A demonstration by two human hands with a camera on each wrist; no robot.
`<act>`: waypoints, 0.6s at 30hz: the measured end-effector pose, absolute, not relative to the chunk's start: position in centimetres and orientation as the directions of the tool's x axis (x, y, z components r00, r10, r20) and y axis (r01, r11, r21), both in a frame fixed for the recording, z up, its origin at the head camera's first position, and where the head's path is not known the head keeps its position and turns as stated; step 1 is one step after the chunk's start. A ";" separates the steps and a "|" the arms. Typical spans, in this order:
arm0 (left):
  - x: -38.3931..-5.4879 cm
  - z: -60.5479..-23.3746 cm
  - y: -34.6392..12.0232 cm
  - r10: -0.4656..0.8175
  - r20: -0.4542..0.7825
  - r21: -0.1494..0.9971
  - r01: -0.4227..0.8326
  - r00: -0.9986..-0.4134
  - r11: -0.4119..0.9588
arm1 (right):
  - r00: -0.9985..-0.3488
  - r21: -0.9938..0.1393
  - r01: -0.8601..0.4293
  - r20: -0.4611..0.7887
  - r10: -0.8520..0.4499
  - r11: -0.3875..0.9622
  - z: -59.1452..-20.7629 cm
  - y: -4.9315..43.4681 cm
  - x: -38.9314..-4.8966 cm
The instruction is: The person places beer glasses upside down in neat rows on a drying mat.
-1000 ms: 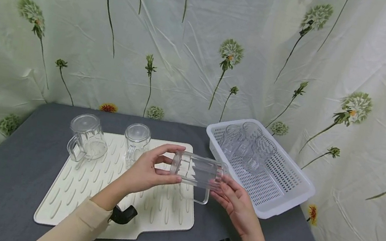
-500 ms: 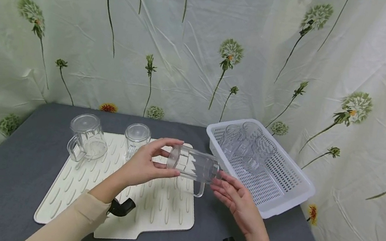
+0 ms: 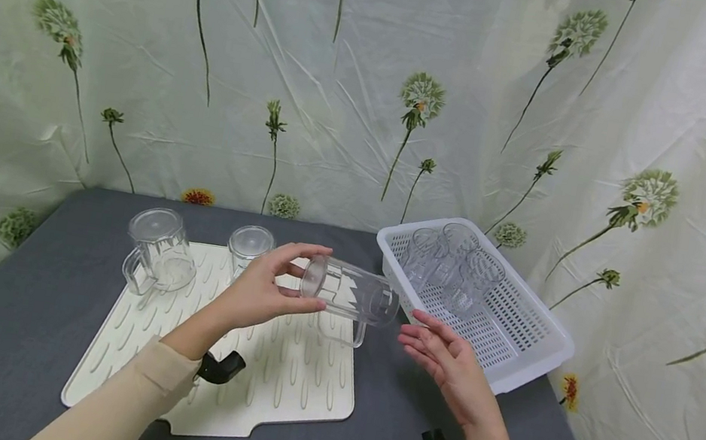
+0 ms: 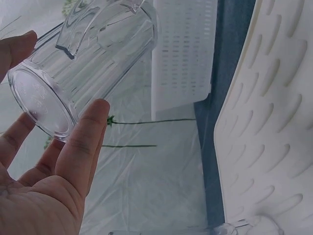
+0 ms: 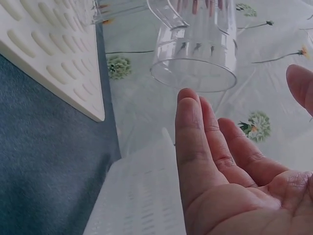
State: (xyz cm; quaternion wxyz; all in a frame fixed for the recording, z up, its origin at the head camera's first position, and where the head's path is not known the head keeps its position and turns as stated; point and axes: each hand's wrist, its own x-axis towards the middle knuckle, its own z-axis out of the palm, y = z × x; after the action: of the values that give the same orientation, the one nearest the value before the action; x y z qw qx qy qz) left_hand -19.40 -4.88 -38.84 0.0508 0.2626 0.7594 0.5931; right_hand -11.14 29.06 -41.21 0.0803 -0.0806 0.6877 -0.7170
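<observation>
My left hand [image 3: 260,288] grips a clear glass mug [image 3: 350,288] round its base end, thumb on one side and fingers on the other. The mug lies sideways in the air over the white ridged drying mat [image 3: 293,393], its mouth toward the right and its handle hanging down. In the left wrist view the round base [image 4: 41,105] faces my palm. My right hand [image 3: 460,377] has its fingers extended, palm turned up, just to the right of the mug's mouth. From the right wrist, a small gap shows between those fingertips [image 5: 188,105] and the rim [image 5: 195,88].
Two glass mugs stand upside down at the mat's back: one [image 3: 159,252] at the left corner, another [image 3: 251,244] partly behind my left hand. A white perforated basket [image 3: 534,338] holding several glasses [image 3: 477,280] sits at the right. Behind the dark table [image 3: 9,321] hangs a flowered curtain [image 3: 344,97].
My right hand has let go of the mug's mouth end and drawn away to the right. My left hand has carried the mug slightly left and up.
</observation>
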 end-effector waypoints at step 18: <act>-20.3 -38.6 -5.1 0.440 0.239 0.905 0.363 -0.865 0.223 | -0.980 -0.999 -0.016 0.009 -0.200 0.029 -39.6 30.8 -11.2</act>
State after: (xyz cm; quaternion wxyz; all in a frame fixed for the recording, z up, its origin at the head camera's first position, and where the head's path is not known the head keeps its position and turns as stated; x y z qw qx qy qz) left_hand -20.33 -5.07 -38.61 0.0338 0.2571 0.7811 0.5680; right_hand -11.24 30.76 -39.62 0.0667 -0.0756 0.7143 -0.6925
